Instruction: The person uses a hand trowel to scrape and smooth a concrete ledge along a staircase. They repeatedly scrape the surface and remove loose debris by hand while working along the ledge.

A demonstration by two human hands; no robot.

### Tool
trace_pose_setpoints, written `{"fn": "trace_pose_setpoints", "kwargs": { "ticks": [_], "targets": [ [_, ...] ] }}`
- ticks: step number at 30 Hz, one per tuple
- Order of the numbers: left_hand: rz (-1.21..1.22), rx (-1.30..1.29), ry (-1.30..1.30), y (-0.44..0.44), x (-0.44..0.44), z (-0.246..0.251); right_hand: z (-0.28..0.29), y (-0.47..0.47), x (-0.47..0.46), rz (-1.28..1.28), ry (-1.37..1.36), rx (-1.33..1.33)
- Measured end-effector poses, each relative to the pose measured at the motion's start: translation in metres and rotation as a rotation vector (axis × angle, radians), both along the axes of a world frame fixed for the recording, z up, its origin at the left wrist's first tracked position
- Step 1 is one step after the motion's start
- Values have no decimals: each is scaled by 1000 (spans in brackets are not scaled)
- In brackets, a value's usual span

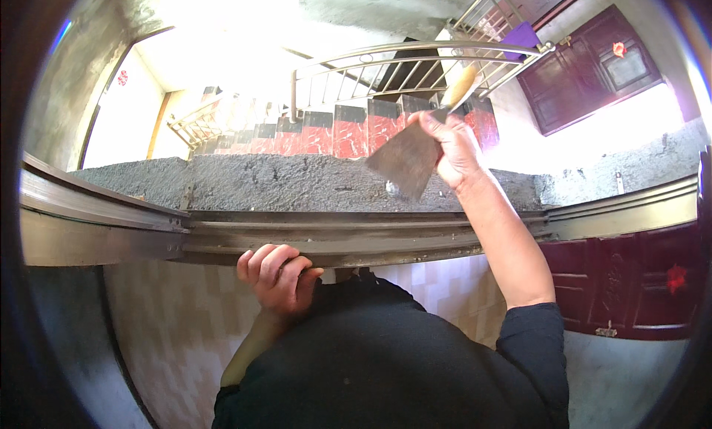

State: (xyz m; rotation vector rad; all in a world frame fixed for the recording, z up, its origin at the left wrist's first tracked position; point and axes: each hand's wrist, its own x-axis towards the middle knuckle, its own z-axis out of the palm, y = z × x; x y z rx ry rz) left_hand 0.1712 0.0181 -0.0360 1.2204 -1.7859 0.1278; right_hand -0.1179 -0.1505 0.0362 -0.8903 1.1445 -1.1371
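My right hand point(455, 145) grips a putty knife by the neck. The wide metal blade point(409, 157) points down and left, and the yellowish handle point(460, 86) sticks up past the fingers. The blade appears over a rough grey cement sill point(289, 181); whether it touches the sill I cannot tell. My left hand point(281, 279) curls its fingers over the near edge of a metal sliding-window track point(334, 237), which runs across in front of me and carries specks of debris. A small whitish bit point(391, 187) lies at the blade's edge.
Beyond the sill, stairs with red marbled risers point(317, 137) lie under a stainless-steel railing point(367, 64). A purple object point(522, 41) hangs at the railing's corner. Metal frame sides stand at left point(100, 215) and right point(628, 209). Dark red doors point(592, 67) are at the right.
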Motion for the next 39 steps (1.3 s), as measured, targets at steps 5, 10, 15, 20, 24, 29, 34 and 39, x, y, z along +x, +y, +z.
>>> {"fn": "trace_pose_setpoints", "kwargs": {
  "ticks": [5, 10, 15, 20, 24, 29, 34, 39],
  "targets": [
    [26, 1, -10, 1, 0, -4, 32, 26, -8, -49, 282, -397],
    [26, 9, -27, 1, -1, -1, 35, 77, -18, 57, 506, -446],
    [33, 5, -50, 2, 1, 1, 35, 107, -30, 207, 524, -561],
    [21, 35, -62, 2, 0, 4, 39, 117, -34, 291, 724, -739],
    [28, 17, -52, 2, 1, 2, 43, 129, -32, 334, 710, -768],
    [39, -4, -28, 1, -1, 5, 22, 142, -31, 275, 759, -838],
    [43, -2, -32, 1, -1, 5, 34, 138, -29, 188, 1007, -760],
    [41, -4, -29, 0, 0, 1, 44, 131, -35, 242, 789, -599]
  ]
}}
